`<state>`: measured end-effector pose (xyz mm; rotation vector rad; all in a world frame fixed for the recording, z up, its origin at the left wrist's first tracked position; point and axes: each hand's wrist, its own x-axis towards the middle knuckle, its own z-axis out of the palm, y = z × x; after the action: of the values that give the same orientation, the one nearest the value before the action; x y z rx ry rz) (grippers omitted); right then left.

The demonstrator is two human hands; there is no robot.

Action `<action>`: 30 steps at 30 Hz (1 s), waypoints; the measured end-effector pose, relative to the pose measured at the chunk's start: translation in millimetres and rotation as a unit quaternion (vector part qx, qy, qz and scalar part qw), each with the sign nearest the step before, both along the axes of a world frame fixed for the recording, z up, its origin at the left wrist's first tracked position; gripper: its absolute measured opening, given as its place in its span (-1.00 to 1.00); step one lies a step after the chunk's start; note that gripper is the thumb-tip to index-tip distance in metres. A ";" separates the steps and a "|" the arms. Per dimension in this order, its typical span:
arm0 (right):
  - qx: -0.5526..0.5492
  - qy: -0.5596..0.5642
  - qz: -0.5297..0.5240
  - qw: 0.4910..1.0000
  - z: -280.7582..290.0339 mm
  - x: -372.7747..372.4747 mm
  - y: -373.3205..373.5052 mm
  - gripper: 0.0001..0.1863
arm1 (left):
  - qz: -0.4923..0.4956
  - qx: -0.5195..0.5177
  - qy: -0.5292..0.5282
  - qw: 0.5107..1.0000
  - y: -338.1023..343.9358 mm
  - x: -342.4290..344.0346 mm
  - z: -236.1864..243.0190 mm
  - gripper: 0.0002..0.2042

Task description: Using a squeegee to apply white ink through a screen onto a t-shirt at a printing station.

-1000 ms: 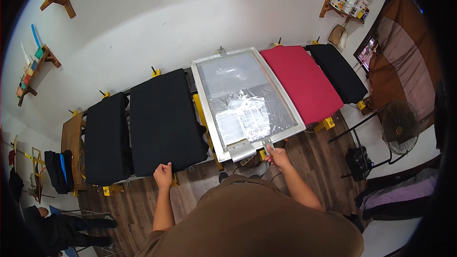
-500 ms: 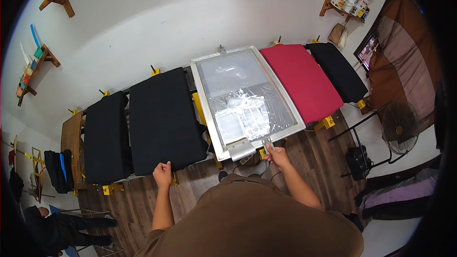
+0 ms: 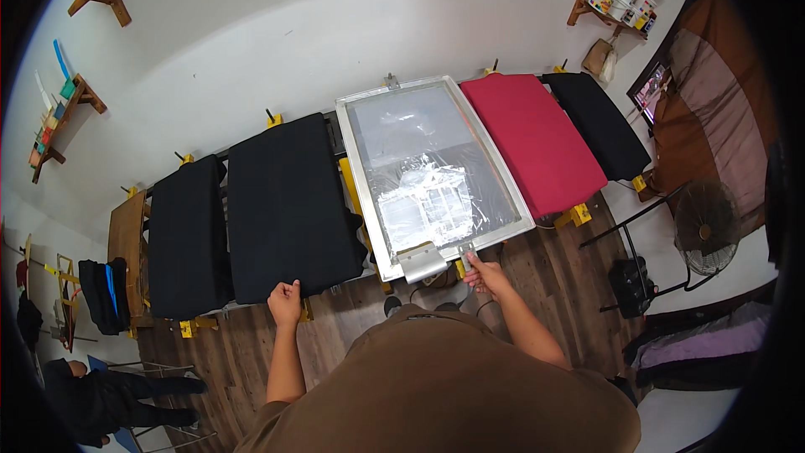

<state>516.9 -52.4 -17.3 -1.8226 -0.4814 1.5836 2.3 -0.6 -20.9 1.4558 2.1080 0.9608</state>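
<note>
My right hand (image 3: 480, 273) is closed on a metal bracket (image 3: 467, 253) at the front edge of a silver screen frame (image 3: 352, 151), whose clear mesh carries crinkled film and white patches. A wide metal plate (image 3: 422, 262) sits beside that bracket. My left hand (image 3: 285, 300) has its fingers curled on the front edge of a large black fabric-covered board (image 3: 285, 201), left of the frame. Another black board (image 3: 186, 235) lies farther left. A red one (image 3: 528, 138) and a smaller black one (image 3: 591, 122) lie to the right of the frame.
Shelves (image 3: 113, 0) with containers (image 3: 620, 0) line the white wall. A standing fan (image 3: 704, 226) and brown drapes (image 3: 704, 117) are at right. A person in dark clothes (image 3: 109, 394) is at lower left. Wooden flooring (image 3: 235, 369) lies below, with yellow brackets (image 3: 577, 216) under the boards.
My hands keep the same grips. The frame and boards appear slightly higher in the picture, a small shift; otherwise little differs.
</note>
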 end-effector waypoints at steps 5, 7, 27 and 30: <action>0.097 -0.290 0.007 0.952 -20.7 2.4 -6.0 -0.36 | -0.009 -0.004 0.024 1.000 2.5 7.0 4.7 -0.62; 0.255 -0.538 -0.051 0.802 -11.0 -14.3 -11.6 -0.34 | -0.005 -0.020 0.047 0.999 0.6 6.0 5.7 -0.63; 0.382 -0.441 0.492 0.646 69.2 -80.2 75.6 -0.50 | 0.017 -0.010 0.049 0.999 0.1 8.6 11.7 -0.65; 0.358 -0.468 0.502 0.633 72.0 -85.5 93.8 -0.60 | 0.018 -0.005 0.044 0.999 1.4 8.8 12.3 -0.65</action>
<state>431.4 41.4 54.7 -1.5463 -2.5280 0.4773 11.1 0.8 -8.6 1.4844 2.2063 0.9133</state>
